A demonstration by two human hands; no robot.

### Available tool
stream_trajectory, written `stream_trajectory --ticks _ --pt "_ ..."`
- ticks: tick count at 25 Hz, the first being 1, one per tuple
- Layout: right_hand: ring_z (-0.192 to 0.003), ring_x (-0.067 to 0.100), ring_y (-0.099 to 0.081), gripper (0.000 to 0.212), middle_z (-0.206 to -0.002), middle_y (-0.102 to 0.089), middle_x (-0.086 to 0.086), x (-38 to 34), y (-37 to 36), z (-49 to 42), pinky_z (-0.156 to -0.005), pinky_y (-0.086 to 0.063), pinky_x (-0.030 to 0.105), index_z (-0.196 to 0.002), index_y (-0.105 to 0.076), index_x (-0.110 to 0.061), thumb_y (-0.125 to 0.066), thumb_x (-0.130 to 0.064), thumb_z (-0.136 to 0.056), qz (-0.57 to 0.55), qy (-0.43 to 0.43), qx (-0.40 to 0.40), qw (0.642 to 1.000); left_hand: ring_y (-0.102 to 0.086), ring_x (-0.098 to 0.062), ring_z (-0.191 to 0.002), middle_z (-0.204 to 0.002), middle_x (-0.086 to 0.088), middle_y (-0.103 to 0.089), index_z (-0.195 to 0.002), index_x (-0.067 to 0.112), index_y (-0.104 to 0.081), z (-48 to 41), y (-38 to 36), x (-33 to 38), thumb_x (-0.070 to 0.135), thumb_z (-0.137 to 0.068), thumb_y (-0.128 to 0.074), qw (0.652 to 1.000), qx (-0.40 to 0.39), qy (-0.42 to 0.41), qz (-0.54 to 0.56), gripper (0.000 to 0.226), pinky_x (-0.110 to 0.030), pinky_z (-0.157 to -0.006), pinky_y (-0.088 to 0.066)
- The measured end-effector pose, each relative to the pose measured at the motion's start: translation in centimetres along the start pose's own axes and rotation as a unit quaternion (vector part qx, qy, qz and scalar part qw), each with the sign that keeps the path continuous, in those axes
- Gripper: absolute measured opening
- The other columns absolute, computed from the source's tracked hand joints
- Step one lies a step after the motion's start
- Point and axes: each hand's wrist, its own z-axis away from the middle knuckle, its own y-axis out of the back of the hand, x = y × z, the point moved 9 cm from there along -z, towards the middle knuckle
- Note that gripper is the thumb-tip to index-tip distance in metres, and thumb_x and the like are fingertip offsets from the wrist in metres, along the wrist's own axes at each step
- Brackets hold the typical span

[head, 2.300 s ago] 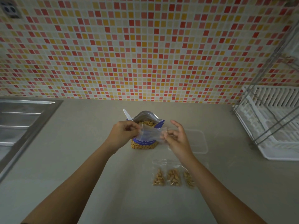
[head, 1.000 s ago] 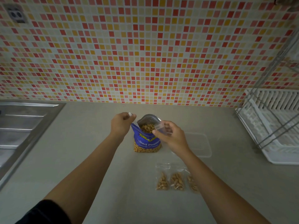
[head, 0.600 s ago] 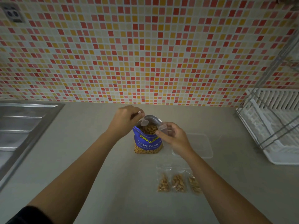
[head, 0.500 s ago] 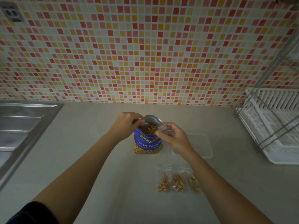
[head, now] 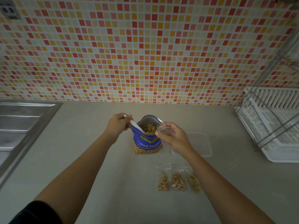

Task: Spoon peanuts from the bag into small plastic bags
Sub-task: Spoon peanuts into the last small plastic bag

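A blue peanut bag (head: 148,143) stands open on the counter, with peanuts showing at its mouth. My left hand (head: 117,125) grips a white spoon (head: 136,126) whose bowl dips into the bag's mouth. My right hand (head: 172,136) holds a small clear plastic bag (head: 162,127) open beside the right rim of the peanut bag. Three small bags filled with peanuts (head: 177,181) lie in a row on the counter in front, partly under my right forearm.
A clear plastic container (head: 202,146) lies flat to the right of the peanut bag. A white dish rack (head: 275,125) stands at the far right. A steel sink (head: 21,126) borders the counter on the left. The tiled wall rises behind.
My left hand let go of the small bag, took the spoon and lowered it into the peanut bag. My right hand kept the small bag and moved it to the bag's right rim.
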Motion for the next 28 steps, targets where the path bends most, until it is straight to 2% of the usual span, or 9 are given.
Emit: stream_trajectory --ticks 5,8,13,16,20,22,24,25,28 --pt "-0.097 0.008 -0.061 0.043 -0.107 -0.066 -0.007 -0.7 0.5 0.1 -0.071 -0.047 0.012 -0.105 -0.059 -0.028 -0.08 -0.035 -0.067 0.043 0.005 0.017 0.999 -0.045 -0.016 -0.059 -0.063 -0.009 -0.052 -0.084 0.0 -0.062 -1.0 0.3 -2.2 0.016 -0.094 -0.047 0.989 0.039 0.092 0.109 0.024 -0.026 -0.056 -0.039" --pt "-0.097 0.009 -0.056 0.053 -0.109 -0.061 -0.007 -2.2 1.2 0.1 -0.076 -0.045 0.017 -0.114 -0.057 -0.025 -0.081 -0.031 -0.067 0.089 0.04 0.06 0.993 -0.045 -0.015 -0.059 -0.063 -0.007 -0.052 -0.085 0.002 -0.061 -1.5 1.2 -2.9 0.017 -0.093 -0.047 0.981 0.079 0.116 0.133 0.022 -0.025 -0.056 -0.039" --pt "-0.101 0.018 -0.054 0.056 -0.114 -0.061 -0.004 -5.2 0.3 -0.1 -0.084 -0.043 0.033 -0.118 -0.057 -0.023 -0.074 -0.04 -0.068 0.362 0.134 0.07 0.92 -0.044 -0.015 -0.058 -0.063 -0.005 -0.051 -0.087 0.004 -0.059 -2.0 2.4 -1.7 0.018 -0.093 -0.046 0.978 0.112 0.1 0.147 0.02 -0.025 -0.056 -0.039" --pt "-0.104 0.02 -0.053 0.057 -0.116 -0.061 -0.004 -5.4 -0.3 -0.7 -0.086 -0.043 0.033 -0.119 -0.055 -0.024 -0.072 -0.041 -0.068 0.367 0.107 0.064 0.922 -0.044 -0.014 -0.058 -0.064 -0.004 -0.05 -0.09 0.005 -0.059 -2.3 2.8 -0.2 0.018 -0.093 -0.047 0.975 0.117 0.084 0.168 0.018 -0.025 -0.057 -0.039" --pt "-0.103 0.017 -0.055 0.056 -0.113 -0.062 -0.004 -5.1 -1.2 -1.1 -0.086 -0.049 0.035 -0.118 -0.055 -0.025 -0.074 -0.041 -0.067 0.299 0.098 0.061 0.947 -0.048 -0.012 -0.062 -0.069 -0.003 -0.052 -0.099 0.006 -0.059 -2.0 2.9 2.4 0.021 -0.094 -0.048 0.979 0.109 0.064 0.16 0.019 -0.024 -0.06 -0.042" --pt "-0.101 0.012 -0.056 0.056 -0.111 -0.062 -0.006 -4.9 -1.5 -1.2 -0.084 -0.049 0.029 -0.117 -0.056 -0.023 -0.076 -0.041 -0.067 0.238 0.088 0.072 0.965 -0.051 -0.011 -0.062 -0.069 -0.002 -0.055 -0.099 0.006 -0.062 -1.2 2.7 4.6 0.022 -0.094 -0.047 0.988 0.1 0.011 0.114 0.022 -0.023 -0.062 -0.044" --pt "-0.098 0.01 -0.058 0.056 -0.11 -0.063 -0.005 -4.7 -1.6 -1.3 -0.082 -0.049 0.026 -0.116 -0.057 -0.021 -0.078 -0.038 -0.067 0.167 0.075 0.09 0.979 -0.055 -0.006 -0.059 -0.067 0.001 -0.058 -0.092 0.007 -0.063 0.4 2.4 8.1 0.023 -0.095 -0.047 0.989 0.088 -0.111 0.031 0.023 -0.019 -0.059 -0.045" --pt "-0.097 0.012 -0.06 0.055 -0.11 -0.064 -0.004 -4.6 -1.7 -1.4 -0.082 -0.051 0.027 -0.116 -0.057 -0.021 -0.078 -0.036 -0.067 0.124 0.069 0.097 0.985 -0.056 -0.006 -0.057 -0.066 0.001 -0.059 -0.088 0.007 -0.063 1.7 2.1 10.3 0.025 -0.094 -0.047 0.977 0.085 -0.196 -0.026 0.025 -0.016 -0.056 -0.045" --pt "-0.092 0.014 -0.064 0.05 -0.107 -0.066 -0.002 -4.5 -1.9 -1.5 -0.075 -0.055 0.025 -0.113 -0.057 -0.022 -0.079 -0.029 -0.069 0.013 0.054 0.106 0.993 -0.05 -0.013 -0.058 -0.063 -0.003 -0.057 -0.078 0.002 -0.062 6.3 1.4 15.1 0.025 -0.092 -0.049 0.884 0.109 -0.43 -0.149 0.03 -0.014 -0.052 -0.037"
